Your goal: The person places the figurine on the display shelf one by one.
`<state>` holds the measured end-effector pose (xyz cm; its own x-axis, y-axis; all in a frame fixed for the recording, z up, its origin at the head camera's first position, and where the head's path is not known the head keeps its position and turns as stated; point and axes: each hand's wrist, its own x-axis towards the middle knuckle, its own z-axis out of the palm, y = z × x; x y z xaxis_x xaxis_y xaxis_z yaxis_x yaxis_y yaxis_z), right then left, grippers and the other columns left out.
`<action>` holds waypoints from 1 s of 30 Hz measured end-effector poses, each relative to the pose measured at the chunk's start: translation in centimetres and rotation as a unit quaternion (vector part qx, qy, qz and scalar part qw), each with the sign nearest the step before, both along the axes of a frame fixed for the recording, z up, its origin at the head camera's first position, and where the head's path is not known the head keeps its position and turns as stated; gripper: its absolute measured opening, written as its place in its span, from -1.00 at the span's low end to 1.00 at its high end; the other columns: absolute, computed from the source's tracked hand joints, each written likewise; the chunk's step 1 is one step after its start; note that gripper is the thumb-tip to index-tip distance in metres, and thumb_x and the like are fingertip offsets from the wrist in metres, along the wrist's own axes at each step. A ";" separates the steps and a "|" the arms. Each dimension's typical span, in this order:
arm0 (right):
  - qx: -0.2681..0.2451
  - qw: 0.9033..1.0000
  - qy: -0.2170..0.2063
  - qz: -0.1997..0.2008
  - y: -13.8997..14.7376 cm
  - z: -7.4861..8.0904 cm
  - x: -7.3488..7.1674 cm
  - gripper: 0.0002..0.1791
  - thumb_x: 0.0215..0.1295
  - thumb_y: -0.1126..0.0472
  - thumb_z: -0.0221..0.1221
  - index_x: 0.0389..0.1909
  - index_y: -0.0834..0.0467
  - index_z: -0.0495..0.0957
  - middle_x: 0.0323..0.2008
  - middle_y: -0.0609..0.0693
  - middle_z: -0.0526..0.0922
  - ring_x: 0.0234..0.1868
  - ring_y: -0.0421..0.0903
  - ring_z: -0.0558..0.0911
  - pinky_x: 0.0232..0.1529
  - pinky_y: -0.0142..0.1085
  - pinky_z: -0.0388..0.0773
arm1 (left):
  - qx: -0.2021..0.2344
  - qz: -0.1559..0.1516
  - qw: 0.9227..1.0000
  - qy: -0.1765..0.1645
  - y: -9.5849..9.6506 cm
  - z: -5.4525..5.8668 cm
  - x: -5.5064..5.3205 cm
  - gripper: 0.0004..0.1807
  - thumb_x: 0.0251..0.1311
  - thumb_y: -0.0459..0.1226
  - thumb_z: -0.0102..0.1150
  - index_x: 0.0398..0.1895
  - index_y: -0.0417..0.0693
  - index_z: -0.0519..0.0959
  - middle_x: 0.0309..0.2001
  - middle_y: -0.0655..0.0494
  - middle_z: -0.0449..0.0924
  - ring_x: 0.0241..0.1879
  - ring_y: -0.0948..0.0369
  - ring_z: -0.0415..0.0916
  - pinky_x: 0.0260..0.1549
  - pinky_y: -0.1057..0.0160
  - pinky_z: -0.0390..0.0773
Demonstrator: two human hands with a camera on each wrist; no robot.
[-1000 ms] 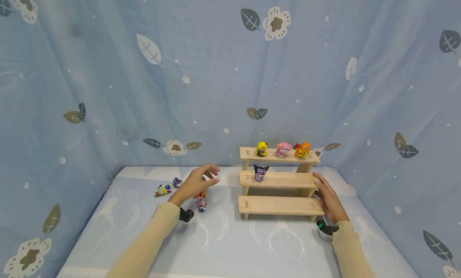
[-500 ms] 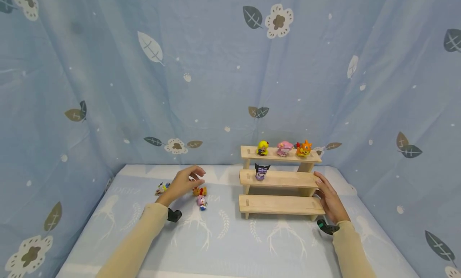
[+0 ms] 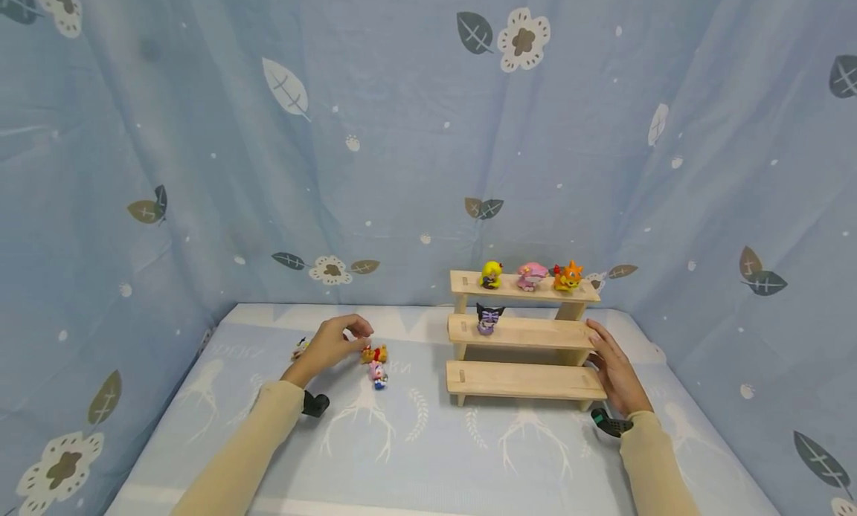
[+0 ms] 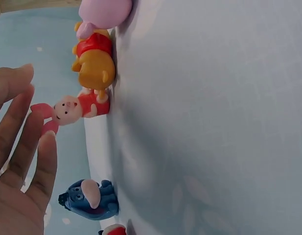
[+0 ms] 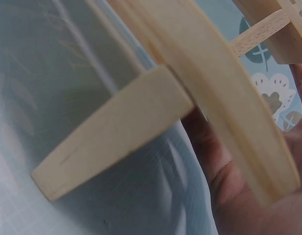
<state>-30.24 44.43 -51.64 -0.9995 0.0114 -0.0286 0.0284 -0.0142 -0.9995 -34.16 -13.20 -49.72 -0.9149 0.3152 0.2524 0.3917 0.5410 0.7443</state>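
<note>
In the left wrist view, at centre left, one pig with pale pink face, deeper pink ears and red clothes, upright on the table. Just beside, higher in that frame, one golden-orange bear in red, lying down; at lower left, well apart, one blue donkey.

In the head view, left of centre, one pink-and-blue figure near the bear. Right of centre, one pale wooden shelf of three tiers: three on top, namely yellow-haired figure, pink-hooded figure and orange figure; one black-and-purple figure on the middle.

At lower left, the left hand, half open, with fingers loosely curved, close to the pig's ears; impossible to tell whether touching. At lower right, the right hand, fairly open with nearly straight fingers, resting against the shelf's right end.
</note>
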 end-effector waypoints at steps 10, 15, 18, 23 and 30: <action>0.001 1.000 0.006 0.001 0.1 -0.3 0.2 -0.34 0.63 -0.17 -0.07 0.64 -0.24 0.02 0.57 0.09 -0.08 0.27 -0.11 0.32 0.01 -0.40 0.55 | -0.042 -0.017 0.998 -0.042 0.0 -0.2 0.0 -0.86 0.24 -0.34 0.44 -0.20 -0.13 0.68 -0.27 0.13 0.65 -0.22 0.15 0.56 -0.12 0.08 0.58; 0.002 1.000 0.006 0.002 0.0 -0.3 0.1 -0.29 0.63 -0.18 -0.07 0.66 -0.16 -0.04 0.57 0.13 -0.11 0.28 -0.07 0.31 0.00 -0.40 0.57 | -0.050 -0.019 0.996 -0.065 0.0 -0.4 0.2 -0.85 0.22 -0.29 0.47 -0.24 -0.11 0.67 -0.33 0.17 0.62 -0.32 0.20 0.52 -0.29 0.24 0.53; 0.000 1.000 0.006 0.002 -0.1 -0.3 0.0 -0.29 0.63 -0.18 -0.06 0.66 -0.19 -0.04 0.58 0.14 -0.14 0.29 -0.06 0.30 0.00 -0.41 0.56 | -0.055 -0.015 0.996 -0.066 0.1 -0.3 0.3 -0.86 0.20 -0.29 0.48 -0.28 -0.09 0.67 -0.35 0.18 0.62 -0.34 0.19 0.51 -0.32 0.23 0.52; 0.000 1.000 0.004 0.001 -0.1 -0.2 0.1 -0.30 0.63 -0.17 -0.06 0.66 -0.19 -0.03 0.58 0.13 -0.14 0.29 -0.08 0.30 0.00 -0.41 0.55 | -0.083 -0.012 0.994 -0.062 0.2 -0.5 0.3 -0.85 0.16 -0.31 0.51 -0.30 -0.10 0.68 -0.37 0.19 0.61 -0.36 0.22 0.49 -0.33 0.23 0.51; 0.008 1.000 0.009 -0.002 -0.1 -0.2 0.3 -0.31 0.63 -0.17 -0.06 0.65 -0.19 0.00 0.57 0.11 -0.08 0.27 -0.10 0.32 0.02 -0.40 0.52 | -0.114 0.010 0.991 -0.064 0.4 -0.8 0.4 -0.83 0.12 -0.31 0.54 -0.27 -0.08 0.71 -0.40 0.18 0.60 -0.36 0.22 0.47 -0.26 0.17 0.46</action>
